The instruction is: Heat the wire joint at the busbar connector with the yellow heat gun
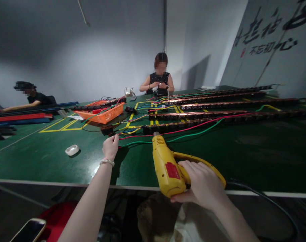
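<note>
My right hand is wrapped round the handle of a yellow heat gun with a red label, its nozzle pointing away at the wires on the green table. My left hand, a bracelet at the wrist, is pinched on the end of red and green wires near a black connector. These wires run right to long black power strips lying in rows across the table.
An orange tray with cables sits at centre left. A small white object lies on the table to the left. Red and blue bars lie far left. Two other people sit at the far side. A phone is near my lap.
</note>
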`<state>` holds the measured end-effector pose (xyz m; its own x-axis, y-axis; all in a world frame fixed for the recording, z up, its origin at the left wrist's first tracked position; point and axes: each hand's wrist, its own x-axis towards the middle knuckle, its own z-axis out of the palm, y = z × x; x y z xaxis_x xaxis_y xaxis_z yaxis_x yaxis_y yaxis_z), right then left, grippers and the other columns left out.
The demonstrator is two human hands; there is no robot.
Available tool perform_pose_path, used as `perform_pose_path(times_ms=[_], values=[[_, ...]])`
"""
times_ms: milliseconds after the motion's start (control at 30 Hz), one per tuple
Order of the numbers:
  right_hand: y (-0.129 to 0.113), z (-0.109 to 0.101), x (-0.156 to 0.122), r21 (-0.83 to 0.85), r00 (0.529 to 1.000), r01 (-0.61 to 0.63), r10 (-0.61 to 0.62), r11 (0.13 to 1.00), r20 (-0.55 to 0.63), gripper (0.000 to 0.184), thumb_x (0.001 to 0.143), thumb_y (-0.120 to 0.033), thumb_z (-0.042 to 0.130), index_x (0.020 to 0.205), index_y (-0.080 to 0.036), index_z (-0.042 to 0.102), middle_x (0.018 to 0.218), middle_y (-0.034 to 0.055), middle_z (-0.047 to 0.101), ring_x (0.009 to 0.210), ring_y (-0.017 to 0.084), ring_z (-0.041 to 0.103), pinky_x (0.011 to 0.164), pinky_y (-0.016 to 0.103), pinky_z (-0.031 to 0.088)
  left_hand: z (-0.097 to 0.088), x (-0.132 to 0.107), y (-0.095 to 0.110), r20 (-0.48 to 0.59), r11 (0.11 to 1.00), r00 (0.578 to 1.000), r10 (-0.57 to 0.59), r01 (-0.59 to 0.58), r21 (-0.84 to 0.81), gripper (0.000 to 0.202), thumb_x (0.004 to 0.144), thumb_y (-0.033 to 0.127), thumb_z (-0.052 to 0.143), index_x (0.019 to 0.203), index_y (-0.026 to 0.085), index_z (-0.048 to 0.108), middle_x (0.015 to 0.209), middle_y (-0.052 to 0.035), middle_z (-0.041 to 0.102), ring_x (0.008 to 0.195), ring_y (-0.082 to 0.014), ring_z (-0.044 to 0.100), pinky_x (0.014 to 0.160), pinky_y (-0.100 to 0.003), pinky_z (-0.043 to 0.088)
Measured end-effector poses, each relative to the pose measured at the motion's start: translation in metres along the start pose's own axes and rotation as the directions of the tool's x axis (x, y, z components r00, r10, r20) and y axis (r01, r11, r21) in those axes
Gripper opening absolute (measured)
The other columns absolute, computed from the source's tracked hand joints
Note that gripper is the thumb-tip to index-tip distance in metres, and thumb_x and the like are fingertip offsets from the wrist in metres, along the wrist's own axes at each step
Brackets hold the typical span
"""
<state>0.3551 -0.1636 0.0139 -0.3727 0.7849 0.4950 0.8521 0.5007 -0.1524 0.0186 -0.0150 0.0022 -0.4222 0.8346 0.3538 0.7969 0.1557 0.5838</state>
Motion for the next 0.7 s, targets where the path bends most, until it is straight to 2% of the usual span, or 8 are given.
perform_pose_path(times_ms=[167,300,567,700], values=[[-0.003,0.0,0.003,-0.01,1.0,-0.024,0.024,1.0,0.011,0.076,0.053,-0.079,0.062,0.097,-0.016,0.058,0.086,0.0081,0.066,0.076,0.025,0.062,0.067,0.035,0.043,0.001,-0.001,0.001,0.012,1.0,1.0,-0.009,0.009,-0.018,0.049,0.083,0.055,0.033,0.06,0.02,0.057,0.061,-0.0025,0.054,0.061,-0.0148,0.046,0.053,-0.025,0.024],[-0.012,0.004,0.007,-0.047,1.0,-0.025,0.024,0.999,-0.018,0.08,0.052,-0.081,0.06,0.097,-0.015,0.057,0.083,0.0085,0.065,0.073,0.025,0.061,0.067,0.035,0.042,0.002,0.0,0.0,0.021,1.0,1.0,-0.006,0.006,-0.012,0.048,0.083,0.055,0.032,0.059,0.02,0.055,0.062,-0.0026,0.055,0.061,-0.0149,0.045,0.053,-0.025,0.024],[-0.046,0.02,0.024,-0.014,0.997,-0.073,0.073,0.997,0.008,0.078,0.051,-0.085,0.056,0.087,-0.016,0.057,0.08,0.0084,0.062,0.074,0.026,0.06,0.069,0.037,0.041,0.0,-0.001,0.001,0.054,1.0,0.998,0.02,-0.02,-0.007,0.047,0.082,0.055,0.034,0.058,0.019,0.054,0.062,-0.0021,0.055,0.061,-0.0145,0.046,0.053,-0.025,0.025],[-0.063,0.031,0.033,0.017,0.999,-0.035,0.034,0.999,0.024,0.079,0.054,-0.088,0.049,0.086,-0.015,0.056,0.079,0.0082,0.061,0.074,0.025,0.058,0.07,0.038,0.04,0.001,-0.002,0.002,0.064,0.999,0.997,0.051,-0.051,-0.001,0.046,0.082,0.053,0.035,0.057,0.019,0.053,0.059,-0.0014,0.054,0.059,-0.0136,0.044,0.053,-0.024,0.025]])
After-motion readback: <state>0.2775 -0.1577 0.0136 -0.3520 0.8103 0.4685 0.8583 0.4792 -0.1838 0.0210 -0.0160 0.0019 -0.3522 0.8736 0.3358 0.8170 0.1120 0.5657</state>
